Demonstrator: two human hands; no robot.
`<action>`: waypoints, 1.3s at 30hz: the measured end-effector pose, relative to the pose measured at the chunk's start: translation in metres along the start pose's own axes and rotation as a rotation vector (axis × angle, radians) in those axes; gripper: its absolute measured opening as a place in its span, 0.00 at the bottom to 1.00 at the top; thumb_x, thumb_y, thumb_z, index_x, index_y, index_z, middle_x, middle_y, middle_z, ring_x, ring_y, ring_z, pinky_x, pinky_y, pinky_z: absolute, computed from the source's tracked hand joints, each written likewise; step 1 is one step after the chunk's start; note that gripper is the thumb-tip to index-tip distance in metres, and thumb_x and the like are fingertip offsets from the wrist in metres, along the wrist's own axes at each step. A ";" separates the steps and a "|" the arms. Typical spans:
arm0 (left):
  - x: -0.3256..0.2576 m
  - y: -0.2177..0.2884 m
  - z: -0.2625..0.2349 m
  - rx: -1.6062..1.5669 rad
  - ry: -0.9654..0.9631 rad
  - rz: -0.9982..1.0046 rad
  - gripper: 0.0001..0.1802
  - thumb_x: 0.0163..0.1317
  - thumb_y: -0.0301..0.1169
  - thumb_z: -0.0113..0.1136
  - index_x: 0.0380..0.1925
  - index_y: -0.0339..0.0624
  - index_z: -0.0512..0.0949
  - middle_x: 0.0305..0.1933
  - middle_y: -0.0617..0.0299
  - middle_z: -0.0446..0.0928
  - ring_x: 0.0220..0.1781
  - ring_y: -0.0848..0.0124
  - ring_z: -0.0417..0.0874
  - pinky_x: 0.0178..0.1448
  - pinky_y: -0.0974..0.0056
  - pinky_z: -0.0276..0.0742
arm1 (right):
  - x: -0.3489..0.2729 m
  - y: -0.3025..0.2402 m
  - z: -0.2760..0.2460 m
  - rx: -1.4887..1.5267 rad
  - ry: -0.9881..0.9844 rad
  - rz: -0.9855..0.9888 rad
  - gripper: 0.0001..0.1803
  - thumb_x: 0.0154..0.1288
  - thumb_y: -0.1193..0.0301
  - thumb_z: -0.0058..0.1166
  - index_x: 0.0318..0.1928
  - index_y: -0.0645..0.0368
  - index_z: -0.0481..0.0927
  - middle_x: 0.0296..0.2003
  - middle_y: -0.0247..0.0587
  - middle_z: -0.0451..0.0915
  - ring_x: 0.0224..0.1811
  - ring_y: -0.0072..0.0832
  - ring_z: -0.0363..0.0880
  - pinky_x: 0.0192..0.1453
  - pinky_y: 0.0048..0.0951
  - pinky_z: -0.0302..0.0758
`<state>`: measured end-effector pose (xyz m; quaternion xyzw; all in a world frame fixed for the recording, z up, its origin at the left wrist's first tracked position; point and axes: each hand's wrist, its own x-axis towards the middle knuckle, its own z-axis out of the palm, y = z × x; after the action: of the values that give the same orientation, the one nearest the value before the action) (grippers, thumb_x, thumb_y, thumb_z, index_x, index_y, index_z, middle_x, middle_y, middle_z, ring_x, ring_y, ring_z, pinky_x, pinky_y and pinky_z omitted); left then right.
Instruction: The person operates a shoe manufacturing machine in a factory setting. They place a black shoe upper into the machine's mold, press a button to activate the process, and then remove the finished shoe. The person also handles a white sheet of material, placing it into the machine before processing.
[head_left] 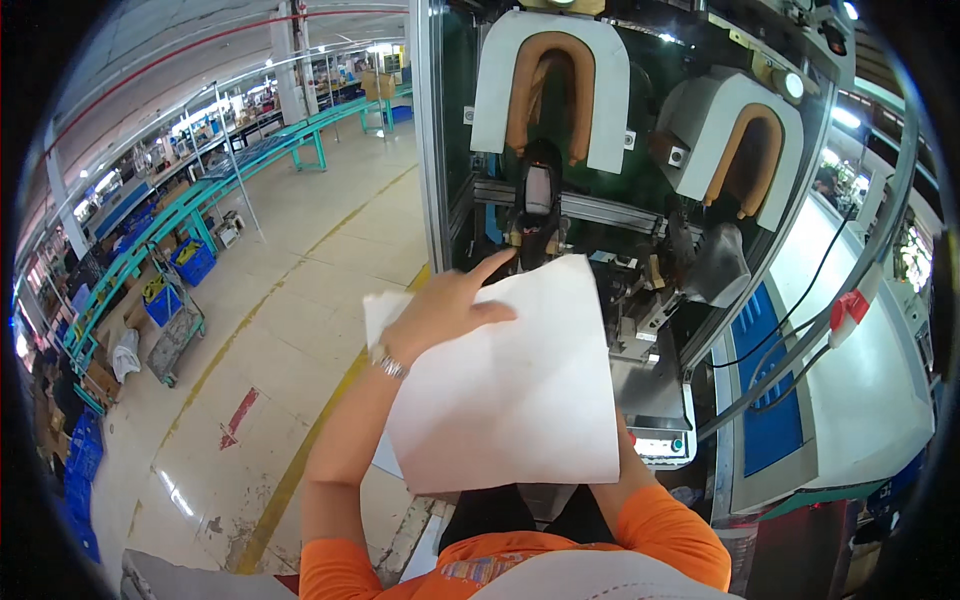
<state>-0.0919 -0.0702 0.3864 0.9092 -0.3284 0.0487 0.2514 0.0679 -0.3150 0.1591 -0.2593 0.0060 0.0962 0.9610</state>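
Observation:
A large white sheet [510, 400], slightly bent along its edges, spreads in front of my body. My left hand [445, 312] is over its upper left part, index finger stretched toward the machine and thumb held apart; nothing shows in its grasp. My right forearm [632, 462] runs up behind the sheet's right side, so the sheet hides my right hand and its fingers. Just beyond the left fingertip, a dark shoe-shaped piece [538, 190] with a pale patch stands in the machine, below a white U-shaped block [492, 95] with a brown pad [522, 90].
A second padded block [690, 140] hangs tilted at the right, above a grey rounded form [722, 268]. Beneath are metal fixtures [635, 325] and a panel with a green button [677, 445]. A cable with a red-and-white part [848, 312] bends nearby. Leftward, a wheeled cart [178, 340] stands beside a green-framed conveyor [185, 205].

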 end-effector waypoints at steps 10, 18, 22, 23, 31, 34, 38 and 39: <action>0.071 -0.010 0.020 0.109 0.055 0.130 0.43 0.49 0.59 0.60 0.60 0.49 0.61 0.16 0.51 0.71 0.25 0.55 0.77 0.35 0.55 0.71 | -0.042 0.017 0.004 0.068 0.111 -0.121 0.12 0.63 0.62 0.55 0.33 0.59 0.75 0.26 0.37 0.77 0.24 0.22 0.75 0.30 0.24 0.75; 0.067 -0.015 0.026 0.108 0.107 0.124 0.43 0.50 0.59 0.59 0.59 0.44 0.62 0.14 0.55 0.72 0.20 0.58 0.77 0.31 0.58 0.73 | -0.052 0.027 0.011 0.074 0.134 -0.151 0.12 0.63 0.63 0.54 0.34 0.59 0.75 0.27 0.37 0.77 0.25 0.22 0.76 0.30 0.24 0.76; 0.067 -0.015 0.032 0.120 0.124 0.099 0.43 0.50 0.58 0.59 0.59 0.43 0.61 0.13 0.56 0.71 0.18 0.59 0.76 0.29 0.60 0.73 | -0.051 0.028 0.013 0.069 0.142 -0.163 0.11 0.63 0.63 0.54 0.35 0.59 0.75 0.28 0.37 0.78 0.25 0.22 0.76 0.30 0.25 0.76; 0.067 -0.014 0.032 0.109 0.128 0.096 0.43 0.50 0.58 0.60 0.60 0.44 0.61 0.13 0.55 0.70 0.18 0.58 0.76 0.29 0.59 0.72 | -0.051 0.027 0.014 0.072 0.140 -0.170 0.11 0.63 0.63 0.54 0.35 0.59 0.76 0.28 0.37 0.78 0.25 0.22 0.76 0.30 0.25 0.76; 0.069 -0.020 0.046 0.055 0.188 0.125 0.43 0.50 0.55 0.62 0.61 0.43 0.59 0.14 0.51 0.71 0.20 0.53 0.76 0.30 0.57 0.71 | -0.046 0.026 0.025 0.073 0.151 -0.209 0.11 0.63 0.64 0.54 0.36 0.59 0.76 0.29 0.38 0.78 0.26 0.22 0.77 0.31 0.25 0.76; 0.066 -0.016 0.036 -0.017 0.077 0.103 0.42 0.51 0.47 0.65 0.61 0.42 0.58 0.16 0.54 0.74 0.22 0.58 0.79 0.32 0.58 0.72 | -0.044 0.024 0.025 0.056 0.171 -0.235 0.10 0.63 0.64 0.54 0.37 0.59 0.76 0.29 0.38 0.78 0.26 0.23 0.77 0.31 0.25 0.76; 0.032 -0.064 0.040 -0.505 0.361 0.262 0.30 0.51 0.31 0.65 0.55 0.39 0.66 0.26 0.59 0.79 0.27 0.74 0.79 0.34 0.66 0.75 | -0.044 0.019 0.025 -0.027 0.240 -0.324 0.10 0.63 0.65 0.54 0.38 0.59 0.76 0.30 0.38 0.78 0.26 0.23 0.77 0.31 0.25 0.76; -0.005 -0.079 0.033 -0.774 0.255 -0.156 0.23 0.52 0.26 0.64 0.49 0.37 0.73 0.31 0.58 0.81 0.29 0.78 0.79 0.36 0.68 0.77 | -0.038 0.030 0.024 -0.077 0.273 -0.338 0.10 0.63 0.65 0.54 0.38 0.59 0.76 0.30 0.38 0.78 0.26 0.23 0.77 0.31 0.25 0.76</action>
<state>-0.0495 -0.0312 0.3232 0.7563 -0.2187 0.0147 0.6164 0.0244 -0.2841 0.1676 -0.3038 0.0890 -0.1020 0.9431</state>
